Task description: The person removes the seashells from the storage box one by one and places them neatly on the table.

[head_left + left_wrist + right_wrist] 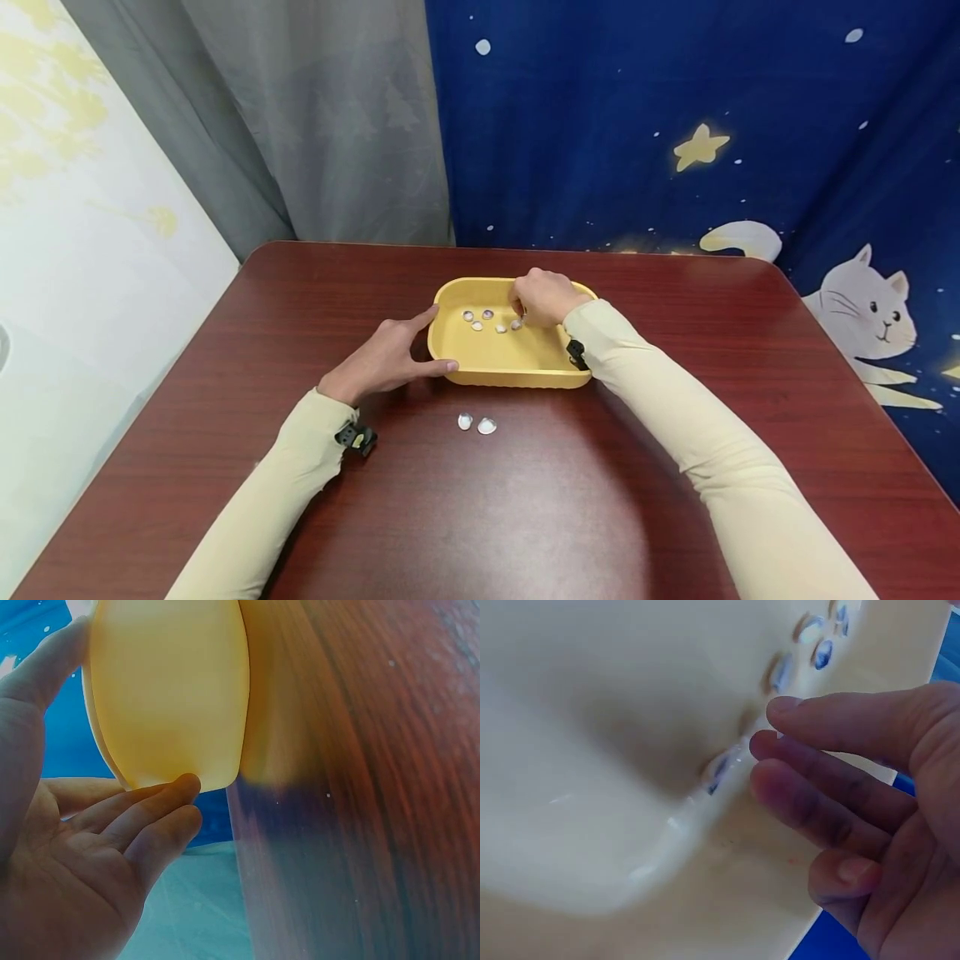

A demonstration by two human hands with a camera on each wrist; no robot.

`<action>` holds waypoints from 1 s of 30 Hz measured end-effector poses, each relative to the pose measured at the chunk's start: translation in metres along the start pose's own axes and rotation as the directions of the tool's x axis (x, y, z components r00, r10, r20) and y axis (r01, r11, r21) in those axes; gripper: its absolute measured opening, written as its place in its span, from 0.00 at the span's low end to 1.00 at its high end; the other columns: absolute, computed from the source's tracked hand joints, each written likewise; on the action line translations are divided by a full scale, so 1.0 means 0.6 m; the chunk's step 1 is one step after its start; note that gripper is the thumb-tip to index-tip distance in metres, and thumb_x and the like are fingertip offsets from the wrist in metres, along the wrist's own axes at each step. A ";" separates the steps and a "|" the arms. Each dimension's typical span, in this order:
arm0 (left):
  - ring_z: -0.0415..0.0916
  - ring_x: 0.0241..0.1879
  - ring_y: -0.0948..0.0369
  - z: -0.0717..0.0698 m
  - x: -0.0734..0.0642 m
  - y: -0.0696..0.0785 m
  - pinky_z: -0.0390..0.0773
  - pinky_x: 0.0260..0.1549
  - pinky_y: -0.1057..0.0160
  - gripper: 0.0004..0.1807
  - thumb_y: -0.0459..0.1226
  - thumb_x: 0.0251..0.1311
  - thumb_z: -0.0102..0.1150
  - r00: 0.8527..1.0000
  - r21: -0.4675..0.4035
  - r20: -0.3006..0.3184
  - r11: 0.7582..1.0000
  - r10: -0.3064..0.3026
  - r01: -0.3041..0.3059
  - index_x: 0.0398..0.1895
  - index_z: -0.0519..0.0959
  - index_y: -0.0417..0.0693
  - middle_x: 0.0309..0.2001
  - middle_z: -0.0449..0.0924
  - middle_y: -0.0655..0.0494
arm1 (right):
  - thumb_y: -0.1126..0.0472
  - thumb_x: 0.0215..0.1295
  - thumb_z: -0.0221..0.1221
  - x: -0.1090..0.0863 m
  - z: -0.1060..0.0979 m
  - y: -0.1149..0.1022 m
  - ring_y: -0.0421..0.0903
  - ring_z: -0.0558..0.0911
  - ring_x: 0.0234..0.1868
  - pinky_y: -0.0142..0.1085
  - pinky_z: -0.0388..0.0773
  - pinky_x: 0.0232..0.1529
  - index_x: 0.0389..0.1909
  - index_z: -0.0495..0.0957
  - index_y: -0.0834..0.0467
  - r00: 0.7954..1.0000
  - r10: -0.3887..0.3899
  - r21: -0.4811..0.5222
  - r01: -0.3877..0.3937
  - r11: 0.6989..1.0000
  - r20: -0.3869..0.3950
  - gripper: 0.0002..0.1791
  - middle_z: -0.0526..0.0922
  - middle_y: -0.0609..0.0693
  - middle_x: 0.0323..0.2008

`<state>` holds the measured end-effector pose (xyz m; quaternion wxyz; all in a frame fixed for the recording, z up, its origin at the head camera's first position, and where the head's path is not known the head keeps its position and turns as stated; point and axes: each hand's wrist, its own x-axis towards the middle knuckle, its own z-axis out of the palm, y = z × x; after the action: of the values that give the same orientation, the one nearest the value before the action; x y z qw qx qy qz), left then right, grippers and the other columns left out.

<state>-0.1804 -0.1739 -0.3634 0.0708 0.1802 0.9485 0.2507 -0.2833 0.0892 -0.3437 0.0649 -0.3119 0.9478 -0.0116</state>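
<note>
A shallow yellow tray stands on the table. My left hand grips its left end, the thumb over the front rim and the fingers against the outside of the end wall. Inside the tray, small white-and-purple shells lie in a loose row. My right hand reaches over the back right part, fingers bent and pointing down. In the right wrist view its fingertips are near one shell, with a gap between thumb and fingers and nothing seen in it.
Two pale shells, one on the left and one on the right, lie on the dark red-brown table in front of the tray. Grey and blue curtains hang behind the table's far edge, and a pale wall rises on the left.
</note>
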 end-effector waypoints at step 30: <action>0.68 0.71 0.47 0.001 -0.001 0.004 0.71 0.67 0.46 0.59 0.68 0.54 0.64 1.000 0.016 -0.005 1.000 -0.006 0.007 0.80 0.53 0.45 0.75 0.64 0.43 | 0.63 0.55 0.66 -0.076 -0.069 -0.017 0.44 0.80 0.32 0.37 0.76 0.32 0.29 0.84 0.49 0.986 -0.146 0.060 0.151 0.987 -0.086 0.05 0.85 0.45 0.29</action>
<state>-0.1789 -0.1720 -0.3627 0.0679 0.1770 0.9512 0.2434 -0.2464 0.1074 -0.2968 0.0355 -0.3785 0.9229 -0.0607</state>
